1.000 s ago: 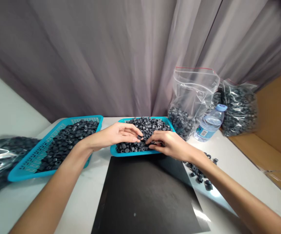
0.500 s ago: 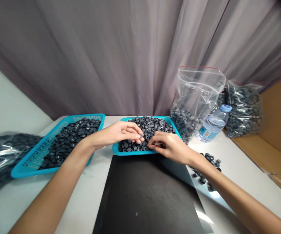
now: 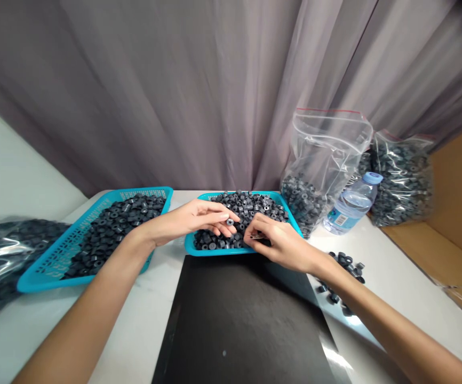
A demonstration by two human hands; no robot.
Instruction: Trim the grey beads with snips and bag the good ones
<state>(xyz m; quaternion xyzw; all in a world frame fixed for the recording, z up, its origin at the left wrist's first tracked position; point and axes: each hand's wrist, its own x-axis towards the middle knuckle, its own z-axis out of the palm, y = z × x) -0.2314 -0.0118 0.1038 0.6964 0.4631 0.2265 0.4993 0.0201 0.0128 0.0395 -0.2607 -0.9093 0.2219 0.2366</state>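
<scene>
two blue baskets (image 3: 223, 253) of dark rings (image 3: 122, 218), clear bag (image 3: 315, 176) partly filled

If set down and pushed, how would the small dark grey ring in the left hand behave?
The small dark grey ring might roll if on edge, its outline being round. It is probably light, being small against the left hand.

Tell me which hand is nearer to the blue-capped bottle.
The right hand. It is left of the bottle, at the right basket. The left hand is farther left, over that basket.
</scene>
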